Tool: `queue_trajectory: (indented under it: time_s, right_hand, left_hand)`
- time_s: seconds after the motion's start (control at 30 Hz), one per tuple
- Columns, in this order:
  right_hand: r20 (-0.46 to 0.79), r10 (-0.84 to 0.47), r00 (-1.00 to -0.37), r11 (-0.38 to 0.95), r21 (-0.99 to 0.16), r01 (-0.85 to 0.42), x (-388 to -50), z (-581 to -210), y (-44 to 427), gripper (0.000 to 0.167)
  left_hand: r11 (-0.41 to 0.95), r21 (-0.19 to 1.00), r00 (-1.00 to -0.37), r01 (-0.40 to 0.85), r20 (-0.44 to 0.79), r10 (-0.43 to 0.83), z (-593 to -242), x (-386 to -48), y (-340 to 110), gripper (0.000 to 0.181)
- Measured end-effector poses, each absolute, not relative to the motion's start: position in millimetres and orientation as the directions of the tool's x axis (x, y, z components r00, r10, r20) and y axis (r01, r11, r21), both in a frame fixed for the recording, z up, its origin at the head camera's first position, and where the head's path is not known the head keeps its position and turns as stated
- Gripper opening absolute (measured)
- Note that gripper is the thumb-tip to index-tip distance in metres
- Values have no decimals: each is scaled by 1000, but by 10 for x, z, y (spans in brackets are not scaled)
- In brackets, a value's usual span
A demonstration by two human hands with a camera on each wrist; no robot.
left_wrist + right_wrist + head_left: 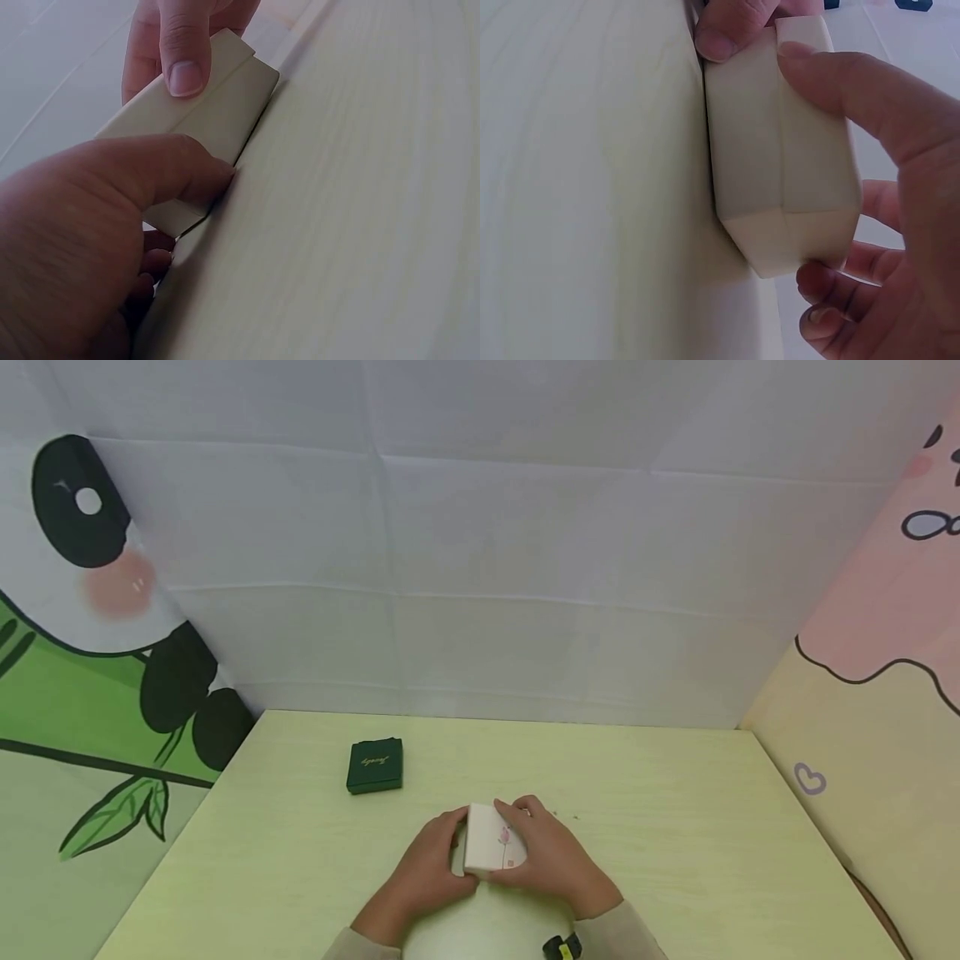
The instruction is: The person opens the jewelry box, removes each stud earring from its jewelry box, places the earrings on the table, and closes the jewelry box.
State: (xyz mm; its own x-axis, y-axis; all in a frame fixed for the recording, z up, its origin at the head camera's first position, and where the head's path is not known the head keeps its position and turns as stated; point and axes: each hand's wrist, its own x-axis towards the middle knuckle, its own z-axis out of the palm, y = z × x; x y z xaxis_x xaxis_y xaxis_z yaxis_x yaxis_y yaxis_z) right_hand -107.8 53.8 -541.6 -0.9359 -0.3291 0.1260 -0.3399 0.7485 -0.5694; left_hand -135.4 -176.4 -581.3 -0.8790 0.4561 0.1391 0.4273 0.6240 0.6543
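Observation:
A small white box (pixel 485 842) with a pink flower on its lid lies on the table between both hands. In the right wrist view a seam runs along the side of the box (pixel 750 142), between lid and base. My left hand (pixel 431 864) grips the lower part from the left, its thumb (pixel 180 166) low on the near side. From the right, my right hand (pixel 551 856) holds the lid part, thumb (pixel 832 75) on the near side and fingers around the far side. The far fingers are partly hidden by the box.
A dark green box (pixel 375 766) with gold lettering sits on the pale table (pixel 660 827), farther back and to the left. White cloth (pixel 495 568) hangs behind the table, with printed panels at both sides. A small black object (pixel 562 947) is by the right sleeve.

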Motion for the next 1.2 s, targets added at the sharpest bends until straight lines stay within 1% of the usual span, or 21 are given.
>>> queue_trajectory:
  time_s: [0.37, 0.67, 1.2]
  right_hand:
    - [131, -340, -931, 755, -552, -354, -1115, -5471, 531, 97]
    - [114, -343, -932, 741, -578, -343, -1119, -5492, 542, 101]
    - [85, -325, -942, 762, -567, -314, -1107, -5500, 502, 99]
  left_hand:
    - [628, 666, -885, 403, 109, 452, -5787, -1339, -1763, 101]
    - [630, 669, -887, 393, 96, 451, -5744, -1330, -1761, 101]
    - [642, 652, -884, 403, 95, 458, -5753, -1319, -1761, 101]
